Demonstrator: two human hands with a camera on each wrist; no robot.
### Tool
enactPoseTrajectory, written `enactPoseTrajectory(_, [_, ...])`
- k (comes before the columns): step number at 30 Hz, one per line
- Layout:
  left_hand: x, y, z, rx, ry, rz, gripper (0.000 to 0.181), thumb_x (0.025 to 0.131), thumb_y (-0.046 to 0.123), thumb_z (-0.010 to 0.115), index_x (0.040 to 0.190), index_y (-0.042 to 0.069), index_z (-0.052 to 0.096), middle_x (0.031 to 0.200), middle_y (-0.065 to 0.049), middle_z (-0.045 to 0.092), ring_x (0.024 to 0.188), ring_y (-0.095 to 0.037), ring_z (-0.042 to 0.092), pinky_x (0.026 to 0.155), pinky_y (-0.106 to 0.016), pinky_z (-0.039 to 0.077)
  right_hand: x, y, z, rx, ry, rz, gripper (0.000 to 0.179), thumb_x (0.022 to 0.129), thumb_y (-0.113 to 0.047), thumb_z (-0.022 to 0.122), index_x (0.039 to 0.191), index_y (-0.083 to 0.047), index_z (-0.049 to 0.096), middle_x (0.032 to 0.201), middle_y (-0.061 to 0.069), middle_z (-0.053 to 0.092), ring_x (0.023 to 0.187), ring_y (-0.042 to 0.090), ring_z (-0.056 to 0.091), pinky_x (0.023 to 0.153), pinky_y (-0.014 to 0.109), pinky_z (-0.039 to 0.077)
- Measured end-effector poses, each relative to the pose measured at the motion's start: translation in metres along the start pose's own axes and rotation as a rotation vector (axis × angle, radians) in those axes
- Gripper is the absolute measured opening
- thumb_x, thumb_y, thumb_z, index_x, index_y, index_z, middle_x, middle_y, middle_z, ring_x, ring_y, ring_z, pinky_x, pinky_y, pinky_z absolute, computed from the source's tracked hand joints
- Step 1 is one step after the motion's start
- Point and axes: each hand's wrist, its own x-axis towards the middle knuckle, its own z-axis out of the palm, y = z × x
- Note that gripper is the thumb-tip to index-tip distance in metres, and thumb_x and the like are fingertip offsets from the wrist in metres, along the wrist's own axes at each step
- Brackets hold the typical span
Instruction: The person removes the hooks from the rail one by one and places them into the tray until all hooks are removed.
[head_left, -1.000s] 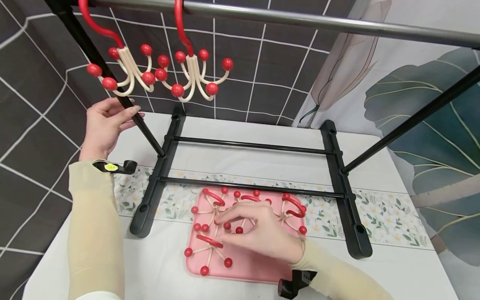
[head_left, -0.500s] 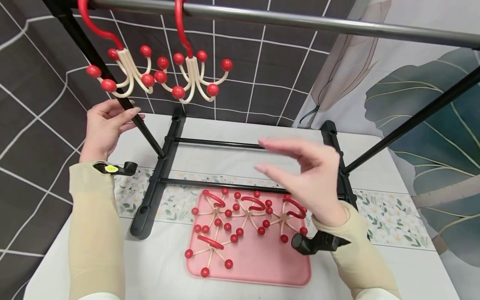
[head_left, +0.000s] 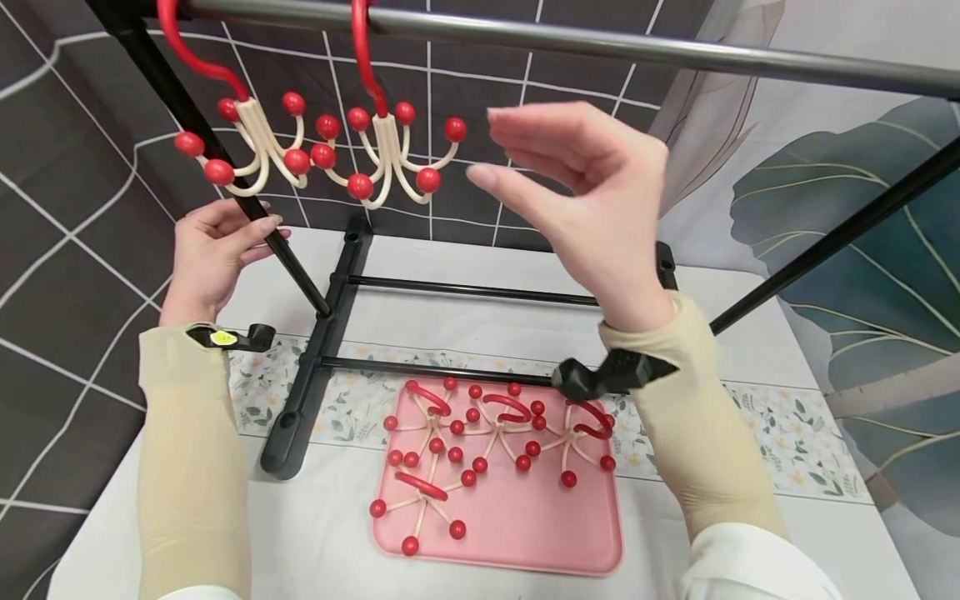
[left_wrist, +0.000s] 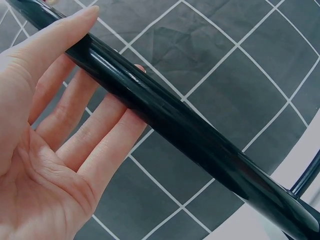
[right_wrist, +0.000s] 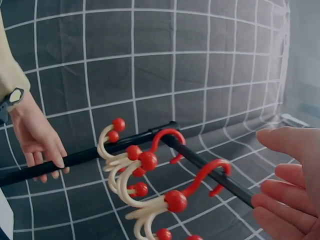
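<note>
My left hand (head_left: 217, 250) holds the rack's black upright pole (head_left: 296, 271) on the left side. In the left wrist view its thumb lies over the front of the pole (left_wrist: 175, 135), with the fingers behind. My right hand (head_left: 600, 192) is raised below the grey top bar (head_left: 570, 33), its thumb and fingers spread apart around nothing. To its left, two cream multi-prong hooks (head_left: 258, 142) with red ball tips hang from the bar by red hooks. The right hand-side one (head_left: 385, 154) is nearer to my right fingertips.
A pink tray (head_left: 540, 533) stands on the white table (head_left: 315, 533), in front of the rack's lower crossbar (head_left: 450, 367). Several more hooks (head_left: 497, 427) with red balls lie in it. Behind the rack is a dark tiled wall (head_left: 487, 125); a leaf-patterned curtain (head_left: 885, 250) hangs at right.
My right hand has risen from over the tray, up and to the right, to just below the top bar. My left hand has stayed on the pole. Both hanging hooks stay in place.
</note>
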Motion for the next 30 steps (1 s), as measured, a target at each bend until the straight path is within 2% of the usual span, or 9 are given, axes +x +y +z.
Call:
enactPoseTrajectory(3, [0.0, 0.0, 0.0, -0.001, -0.003, 0.001, 0.031, 0.086, -0.004, 0.08, 0.115, -0.005, 0.072, 0.096, -0.01, 0.075, 0.083, -0.02, 0.076, 0.075, -0.026, 0.06, 0.013, 0.007, 0.012, -0.005, -0.029, -0.015, 0.027, 0.079, 0.007, 0.084, 0.104, 0.009, 0.074, 0.103, 0.013, 0.075, 0.096, 0.025, 0.073, 0.09, 0.042, 0.057])
enactPoseTrajectory(5, [0.001, 0.0, 0.0, -0.008, -0.005, 0.011, 0.03, 0.086, -0.004, 0.079, 0.115, -0.006, 0.071, 0.095, -0.011, 0.075, 0.082, -0.02, 0.076, 0.075, -0.026, 0.06, 0.02, 0.011, 0.021, 0.005, -0.032, 0.018, 0.029, 0.079, 0.004, 0.085, 0.105, 0.008, 0.074, 0.104, 0.012, 0.075, 0.097, 0.022, 0.073, 0.092, 0.039, 0.057])
enactPoseTrajectory(7, [0.001, 0.001, 0.0, -0.009, -0.008, 0.021, 0.03, 0.086, -0.004, 0.079, 0.115, -0.007, 0.071, 0.095, -0.011, 0.075, 0.082, -0.02, 0.076, 0.075, -0.026, 0.06, 0.026, 0.017, 0.031, 0.009, -0.036, 0.066, 0.031, 0.078, 0.001, 0.087, 0.106, 0.007, 0.075, 0.104, 0.009, 0.076, 0.098, 0.019, 0.072, 0.092, 0.036, 0.056])
enactPoseTrajectory(10, [0.002, 0.001, 0.0, -0.011, -0.012, 0.029, 0.03, 0.086, -0.005, 0.079, 0.115, -0.007, 0.071, 0.095, -0.011, 0.075, 0.081, -0.02, 0.075, 0.075, -0.026, 0.06, 0.033, 0.019, 0.046, 0.006, -0.018, 0.201, 0.035, 0.077, -0.001, 0.089, 0.108, 0.006, 0.075, 0.104, 0.008, 0.076, 0.097, 0.014, 0.072, 0.092, 0.03, 0.055])
enactPoseTrajectory(14, [0.002, 0.0, 0.001, -0.005, -0.015, 0.024, 0.03, 0.087, -0.005, 0.078, 0.115, -0.006, 0.071, 0.095, -0.01, 0.075, 0.081, -0.019, 0.075, 0.075, -0.025, 0.06, 0.041, 0.021, 0.063, -0.009, 0.01, 0.321, 0.038, 0.075, -0.001, 0.091, 0.109, 0.005, 0.075, 0.104, 0.009, 0.076, 0.095, 0.01, 0.072, 0.091, 0.024, 0.055])
enactPoseTrajectory(21, [0.003, -0.001, 0.002, -0.012, -0.017, 0.026, 0.03, 0.087, -0.005, 0.078, 0.115, -0.007, 0.071, 0.095, -0.011, 0.075, 0.081, -0.02, 0.075, 0.075, -0.026, 0.06, 0.048, 0.032, 0.077, -0.078, 0.036, 0.246, 0.023, 0.082, -0.003, 0.086, 0.101, 0.005, 0.076, 0.095, 0.01, 0.077, 0.088, 0.008, 0.072, 0.084, 0.021, 0.056])
enactPoseTrajectory(26, [0.003, -0.001, 0.002, -0.013, -0.015, 0.025, 0.03, 0.086, -0.005, 0.078, 0.115, -0.006, 0.071, 0.095, -0.011, 0.075, 0.081, -0.02, 0.076, 0.075, -0.026, 0.06, 0.048, 0.032, 0.078, -0.135, 0.047, 0.208, 0.014, 0.086, -0.004, 0.082, 0.097, 0.004, 0.077, 0.088, 0.008, 0.077, 0.08, 0.007, 0.072, 0.08, 0.021, 0.057])
enactPoseTrajectory(30, [0.004, -0.001, 0.003, -0.015, -0.015, 0.025, 0.03, 0.086, -0.005, 0.078, 0.115, -0.007, 0.071, 0.095, -0.011, 0.075, 0.08, -0.02, 0.076, 0.074, -0.026, 0.06, 0.049, 0.034, 0.075, -0.152, 0.065, 0.214, 0.012, 0.087, -0.004, 0.081, 0.095, 0.003, 0.077, 0.085, 0.007, 0.076, 0.076, 0.007, 0.072, 0.079, 0.022, 0.057])
